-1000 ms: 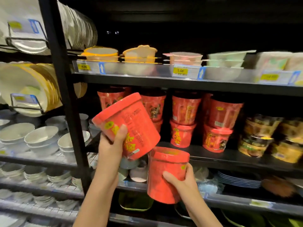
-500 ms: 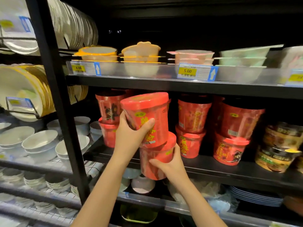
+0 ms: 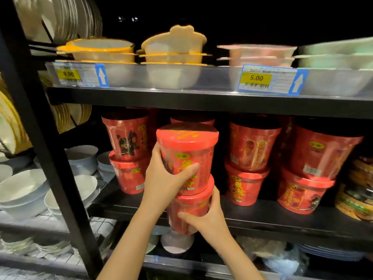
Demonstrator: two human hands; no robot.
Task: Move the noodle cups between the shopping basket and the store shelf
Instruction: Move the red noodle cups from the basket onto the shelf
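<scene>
From the head camera, the left hand (image 3: 164, 183) is wrapped around the upper noodle cup (image 3: 187, 156), thumb across its front label and fingers curled round the far side, while the right hand (image 3: 205, 218) grasps the lower noodle cup (image 3: 189, 211) from the right and below. The two red cups sit stacked, the upper resting on the lid of the lower, and both are held just in front of the middle shelf (image 3: 282, 217), with the lower cup's base hanging a little below the shelf's front edge. Behind them is a gap between two stacks of shelved red cups (image 3: 250, 160), with another cup partly visible further back. No shopping basket shows here. The step in hand looks like shelving: bringing the pair from the basket side up into that open slot. The next move probably calls for lifting the stack so the lower cup clears the shelf edge, then sliding it back level into the gap, keeping the top cup centred so it does not tip, and minding the low shelf above (image 3: 201, 100).
</scene>
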